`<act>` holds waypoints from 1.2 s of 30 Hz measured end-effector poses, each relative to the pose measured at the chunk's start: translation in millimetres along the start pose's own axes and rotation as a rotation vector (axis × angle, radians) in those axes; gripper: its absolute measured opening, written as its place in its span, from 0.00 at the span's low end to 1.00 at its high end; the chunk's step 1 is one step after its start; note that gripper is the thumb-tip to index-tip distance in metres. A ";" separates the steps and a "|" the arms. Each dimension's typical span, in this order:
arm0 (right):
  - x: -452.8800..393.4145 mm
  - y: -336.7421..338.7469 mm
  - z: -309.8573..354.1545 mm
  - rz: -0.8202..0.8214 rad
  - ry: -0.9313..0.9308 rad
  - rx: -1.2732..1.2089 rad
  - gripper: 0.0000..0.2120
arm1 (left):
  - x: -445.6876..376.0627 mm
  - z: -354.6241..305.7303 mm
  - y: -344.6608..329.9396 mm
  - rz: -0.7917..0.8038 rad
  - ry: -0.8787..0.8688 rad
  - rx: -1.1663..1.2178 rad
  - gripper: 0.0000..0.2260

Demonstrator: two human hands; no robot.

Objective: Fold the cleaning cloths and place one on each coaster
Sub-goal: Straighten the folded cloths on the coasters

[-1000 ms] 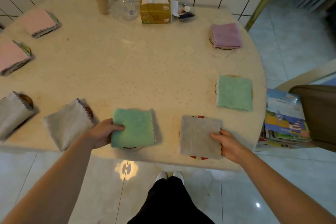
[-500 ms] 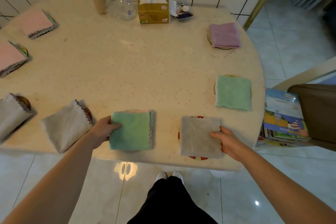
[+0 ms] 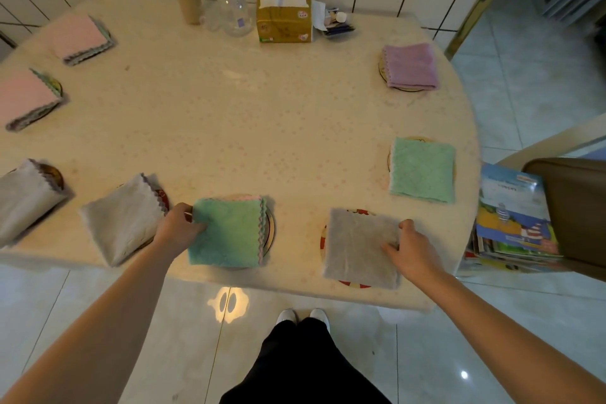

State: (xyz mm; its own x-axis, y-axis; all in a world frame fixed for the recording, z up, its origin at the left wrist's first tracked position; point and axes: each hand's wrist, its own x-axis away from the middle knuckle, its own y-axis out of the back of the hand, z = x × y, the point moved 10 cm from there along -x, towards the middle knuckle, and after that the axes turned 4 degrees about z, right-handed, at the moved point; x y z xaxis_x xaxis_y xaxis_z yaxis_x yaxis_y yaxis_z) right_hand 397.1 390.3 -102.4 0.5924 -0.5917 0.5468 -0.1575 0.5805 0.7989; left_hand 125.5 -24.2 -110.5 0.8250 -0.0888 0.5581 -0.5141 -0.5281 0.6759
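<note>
Tissue box, pump bottle, possibly cup line the wall.

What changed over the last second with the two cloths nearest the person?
The left hand, gripping the green cloth, slid it slightly away from the table edge and squared it over its coaster. The right hand kept holding the grey cloth, which barely moved. The other cloths around the table stayed put.

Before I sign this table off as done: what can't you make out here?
Head view only:
- Coaster under the top pink cloth: none visible, cloth covers it.
- Leftmost grey cloth: cut off by the frame edge.
- Left hand fingertips: under the green cloth.
- Small items in the tray: too small.
</note>
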 end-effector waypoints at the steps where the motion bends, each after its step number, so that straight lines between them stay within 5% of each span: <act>1: 2.0 6.1 4.3 -0.037 0.012 0.083 0.18 | 3.1 0.2 3.0 -0.017 -0.005 -0.035 0.13; 6: 10.7 35.2 82.6 -0.206 0.245 0.186 0.18 | 11.9 6.4 28.6 -0.137 -0.038 0.001 0.12; 9: 24.9 18.6 156.9 -0.131 0.448 0.107 0.17 | 15.3 13.9 52.4 -0.211 -0.082 -0.003 0.03; 16: 52.2 -68.0 332.7 0.063 0.646 -0.118 0.14 | -1.5 77.7 133.2 -0.290 -0.105 0.114 0.09; 25: 51.5 -163.6 465.0 0.211 0.435 -0.104 0.15 | -45.9 235.5 264.4 -0.391 0.207 0.402 0.15; 36: 30.3 -188.2 479.4 0.259 0.133 -0.088 0.19 | -88.0 286.3 267.7 -0.269 0.539 0.746 0.28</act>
State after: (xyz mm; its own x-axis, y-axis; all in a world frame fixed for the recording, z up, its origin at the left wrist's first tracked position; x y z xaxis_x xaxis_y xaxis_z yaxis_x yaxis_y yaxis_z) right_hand 65.9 -5.0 -116.1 0.6408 -0.3426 0.6871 -0.2509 0.7523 0.6091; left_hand -17.5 -399.5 -116.5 0.5792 0.4157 0.7012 0.1121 -0.8926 0.4366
